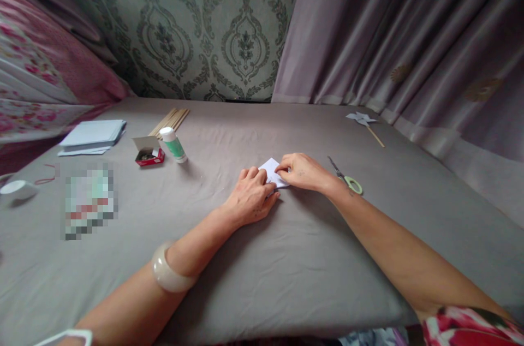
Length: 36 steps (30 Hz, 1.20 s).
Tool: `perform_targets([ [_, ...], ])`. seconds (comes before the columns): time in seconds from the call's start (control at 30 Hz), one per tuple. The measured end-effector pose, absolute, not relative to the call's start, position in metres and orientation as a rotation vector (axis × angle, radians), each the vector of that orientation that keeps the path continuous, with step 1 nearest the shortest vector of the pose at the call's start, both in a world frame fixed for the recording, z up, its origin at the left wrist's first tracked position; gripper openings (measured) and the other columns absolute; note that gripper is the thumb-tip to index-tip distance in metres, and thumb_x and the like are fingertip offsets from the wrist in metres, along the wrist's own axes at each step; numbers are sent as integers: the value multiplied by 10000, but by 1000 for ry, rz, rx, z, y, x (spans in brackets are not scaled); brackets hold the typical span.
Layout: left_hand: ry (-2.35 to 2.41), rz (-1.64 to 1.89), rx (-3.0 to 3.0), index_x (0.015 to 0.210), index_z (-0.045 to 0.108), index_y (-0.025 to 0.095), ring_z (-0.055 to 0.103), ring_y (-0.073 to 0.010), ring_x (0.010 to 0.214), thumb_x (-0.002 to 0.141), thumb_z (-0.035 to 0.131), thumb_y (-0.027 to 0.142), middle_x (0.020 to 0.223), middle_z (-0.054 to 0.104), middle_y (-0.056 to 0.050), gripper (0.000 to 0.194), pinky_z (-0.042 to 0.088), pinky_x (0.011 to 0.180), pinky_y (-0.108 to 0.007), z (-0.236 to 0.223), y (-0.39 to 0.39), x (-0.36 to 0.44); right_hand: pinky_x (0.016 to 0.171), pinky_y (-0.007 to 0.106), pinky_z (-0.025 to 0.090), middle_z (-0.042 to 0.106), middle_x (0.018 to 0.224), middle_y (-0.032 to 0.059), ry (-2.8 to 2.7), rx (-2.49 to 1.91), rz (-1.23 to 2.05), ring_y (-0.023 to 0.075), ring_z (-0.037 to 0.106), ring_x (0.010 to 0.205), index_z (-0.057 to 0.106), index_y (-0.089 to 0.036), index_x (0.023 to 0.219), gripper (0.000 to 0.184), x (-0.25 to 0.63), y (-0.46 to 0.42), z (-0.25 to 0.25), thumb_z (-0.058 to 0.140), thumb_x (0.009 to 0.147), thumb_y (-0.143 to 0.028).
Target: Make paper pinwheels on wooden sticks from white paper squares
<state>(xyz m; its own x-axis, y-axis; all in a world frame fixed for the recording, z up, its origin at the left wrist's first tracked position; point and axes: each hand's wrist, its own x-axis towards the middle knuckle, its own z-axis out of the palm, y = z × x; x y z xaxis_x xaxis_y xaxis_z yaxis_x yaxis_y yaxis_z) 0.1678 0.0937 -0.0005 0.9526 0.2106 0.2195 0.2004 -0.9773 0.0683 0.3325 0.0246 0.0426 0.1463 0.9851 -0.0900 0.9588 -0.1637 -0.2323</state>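
Between my two hands a small piece of folded white paper (271,166) lies on the grey sheet, one corner pointing away from me. My left hand (252,197) rests over its left side, fingers bent and pressed on it. At the paper's right side, my right hand (302,171) pinches it between thumb and fingers. The hands cover much of the paper, so its folds are only partly visible. Just right of my right wrist are scissors (352,184) with pale green handles. A white paper pinwheel (360,118) on a wooden stick lies farther back.
On the left are a stack of paper (92,134), thin wooden sticks (176,118), a white-and-green glue bottle (174,147) and an open red box (144,160) of small pieces. Nearer lie a blurred-out item (90,198) and a white object (18,189) beside a red cord.
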Motion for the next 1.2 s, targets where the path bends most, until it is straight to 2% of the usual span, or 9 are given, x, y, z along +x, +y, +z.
perform_targets([
  [0.27,330,363,3055,1029,680,195,441,-256,936,946,370,424,980,567,-117,395,343,818,-410,-2,94,169,690,253,371,695,1013,43,-1992,-2280,225,169,611,896,748,-227,929,283,324,21,39,484,841,-176],
  [0.67,314,370,3060,1005,677,191,441,-250,936,952,353,429,978,567,-113,405,345,822,-408,-4,96,169,701,277,373,693,1012,89,-2026,-2400,249,197,619,927,701,-181,890,232,317,29,40,470,869,-196],
  [0.93,312,366,3052,1042,673,198,443,-251,929,947,371,426,970,569,-114,389,347,814,-409,-2,95,168,721,266,377,691,1067,57,-2036,-2322,272,188,610,967,726,-220,968,266,326,27,48,475,879,-210],
  [1.2,314,376,3054,1011,676,196,440,-249,939,946,382,413,975,567,-113,371,343,826,-406,-3,95,168,721,270,404,706,1020,86,-2026,-2332,257,205,628,929,732,-194,894,238,322,32,45,500,841,-186],
])
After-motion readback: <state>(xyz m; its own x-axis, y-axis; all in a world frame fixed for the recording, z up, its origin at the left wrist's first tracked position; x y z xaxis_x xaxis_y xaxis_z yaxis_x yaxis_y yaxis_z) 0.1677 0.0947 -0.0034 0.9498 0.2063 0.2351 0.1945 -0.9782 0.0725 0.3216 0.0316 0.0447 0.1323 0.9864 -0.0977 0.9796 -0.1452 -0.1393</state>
